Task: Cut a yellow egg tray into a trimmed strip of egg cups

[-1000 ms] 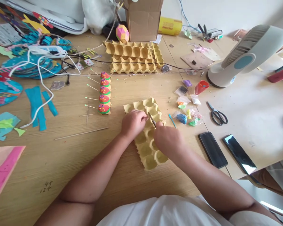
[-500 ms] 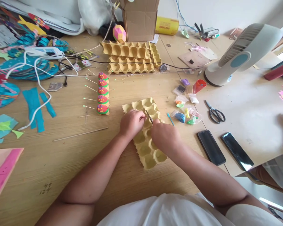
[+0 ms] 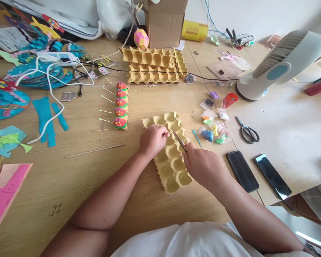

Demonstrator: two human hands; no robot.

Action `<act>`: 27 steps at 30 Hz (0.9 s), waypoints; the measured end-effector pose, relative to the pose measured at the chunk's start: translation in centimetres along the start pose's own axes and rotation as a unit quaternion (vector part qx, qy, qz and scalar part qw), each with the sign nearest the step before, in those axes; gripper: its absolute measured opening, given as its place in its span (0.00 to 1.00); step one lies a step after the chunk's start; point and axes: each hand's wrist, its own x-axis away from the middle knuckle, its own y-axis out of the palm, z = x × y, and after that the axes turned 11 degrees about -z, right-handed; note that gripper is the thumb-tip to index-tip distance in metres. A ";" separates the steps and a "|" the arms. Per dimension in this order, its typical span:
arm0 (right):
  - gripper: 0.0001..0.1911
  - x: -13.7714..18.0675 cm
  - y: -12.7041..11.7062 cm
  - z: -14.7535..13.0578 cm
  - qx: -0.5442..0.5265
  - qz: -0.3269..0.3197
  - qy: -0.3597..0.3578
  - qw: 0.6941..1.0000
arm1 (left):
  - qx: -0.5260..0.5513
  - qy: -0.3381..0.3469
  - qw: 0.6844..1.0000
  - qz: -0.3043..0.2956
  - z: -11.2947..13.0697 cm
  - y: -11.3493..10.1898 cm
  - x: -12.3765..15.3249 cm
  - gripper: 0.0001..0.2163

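Note:
A yellowish egg tray (image 3: 166, 170) lies on the table in front of me, its cups facing up. My left hand (image 3: 153, 141) rests over its left side, the fingers pinched together at a ridge between the cups. In my right hand (image 3: 203, 160) is a slim knife (image 3: 179, 140), its narrow blade pointing up and left over the tray, close to my left fingertips. Part of the handle is hidden in my fist. To the left stands a row of egg-tray cups (image 3: 120, 112) with red and green smiling faces and green-tipped sticks out of the sides.
Scissors (image 3: 247, 131) and two phones (image 3: 242, 171) lie at right, near bagged coloured clay (image 3: 207, 135) and a red cup (image 3: 230, 100). A white fan (image 3: 273, 67) stands behind them. More egg-tray pieces (image 3: 152, 59) lie at the back. White cable (image 3: 49, 107) and blue paper strips (image 3: 45, 121) are at left.
My right hand has drawn back to the right and toward me with the knife, so more of the blade shows. My left hand keeps its place on the tray. The view has shifted slightly.

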 end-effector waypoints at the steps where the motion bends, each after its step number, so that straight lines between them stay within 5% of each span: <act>1: 0.14 -0.2 0.0 -0.1 -0.001 -0.002 0.002 1.000 | -0.001 0.001 1.000 -0.001 0.0 0.0 0.0 0.06; 27: 0.14 -0.3 0.6 -0.5 0.019 0.008 0.000 1.000 | -0.003 0.003 1.000 -0.002 0.2 -0.2 0.0 0.07</act>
